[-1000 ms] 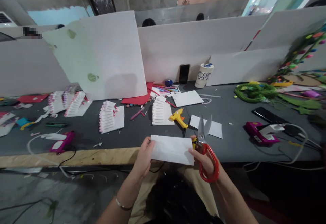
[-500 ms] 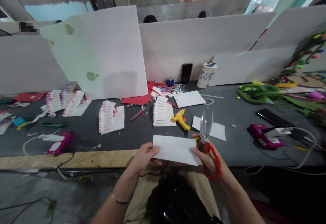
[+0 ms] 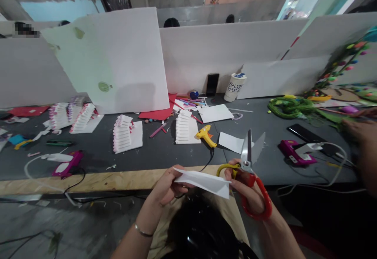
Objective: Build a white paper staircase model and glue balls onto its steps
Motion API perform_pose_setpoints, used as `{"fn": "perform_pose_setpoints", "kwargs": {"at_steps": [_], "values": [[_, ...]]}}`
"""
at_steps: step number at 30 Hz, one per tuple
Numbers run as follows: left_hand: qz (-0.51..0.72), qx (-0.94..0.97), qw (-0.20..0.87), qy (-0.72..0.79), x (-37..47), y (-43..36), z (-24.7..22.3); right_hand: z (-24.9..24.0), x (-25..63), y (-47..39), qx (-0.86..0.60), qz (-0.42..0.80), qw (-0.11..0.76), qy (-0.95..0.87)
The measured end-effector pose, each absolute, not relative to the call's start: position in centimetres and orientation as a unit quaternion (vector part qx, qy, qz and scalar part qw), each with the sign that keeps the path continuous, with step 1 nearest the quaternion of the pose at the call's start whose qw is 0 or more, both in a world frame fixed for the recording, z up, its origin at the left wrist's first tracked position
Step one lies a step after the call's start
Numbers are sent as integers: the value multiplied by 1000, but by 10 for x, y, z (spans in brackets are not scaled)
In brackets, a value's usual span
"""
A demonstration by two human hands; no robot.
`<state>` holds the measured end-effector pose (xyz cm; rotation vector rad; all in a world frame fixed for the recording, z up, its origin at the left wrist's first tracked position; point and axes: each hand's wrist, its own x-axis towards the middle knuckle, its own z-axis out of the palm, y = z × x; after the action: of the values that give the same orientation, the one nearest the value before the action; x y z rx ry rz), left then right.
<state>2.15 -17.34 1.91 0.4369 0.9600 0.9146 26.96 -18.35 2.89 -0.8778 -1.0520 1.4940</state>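
Observation:
A folded piece of white paper [image 3: 203, 181] is held in front of me, tilted so that I see it nearly edge-on. My left hand [image 3: 169, 186] grips its left end, thumb underneath the near fold. My right hand [image 3: 249, 190] has scissors [image 3: 246, 160] with one red and one yellow handle, blades spread and pointing up and away. The fingers of that hand also touch the paper's right end. Just beyond lie a flat white piece [image 3: 231, 142] and a yellow glue gun [image 3: 206, 135]. A white card with a row of narrow white strips [image 3: 183, 128] is left of the glue gun.
More strip-covered cards [image 3: 123, 135] lie leftward. Purple power blocks [image 3: 68, 164] with cables sit at both sides. A cup [image 3: 235, 87] and a phone [image 3: 212, 85] stand at the back, by white boards. Another person's hand [image 3: 362, 133] reaches in at the right edge.
The paper has tipped from facing me to nearly edge-on and dropped slightly. The scissors have swung to the right, still spread. Another person's hand has come in at the right.

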Motion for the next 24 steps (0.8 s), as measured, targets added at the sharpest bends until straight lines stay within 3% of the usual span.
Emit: {"fn": "perform_pose_setpoints", "kwargs": {"at_steps": [8, 13, 18, 24], "values": [[488, 224, 716, 447, 29, -195, 40, 18, 263, -195, -350, 635, 612, -316], [497, 288, 665, 477, 33, -208, 54, 12, 258, -210, -315, 694, 612, -210], [499, 377, 599, 501, 34, -216, 54, 10, 260, -219, -286, 705, 604, -238], [465, 428, 575, 519, 29, -214, 44, 12, 259, -211, -369, 659, 585, -296]]}}
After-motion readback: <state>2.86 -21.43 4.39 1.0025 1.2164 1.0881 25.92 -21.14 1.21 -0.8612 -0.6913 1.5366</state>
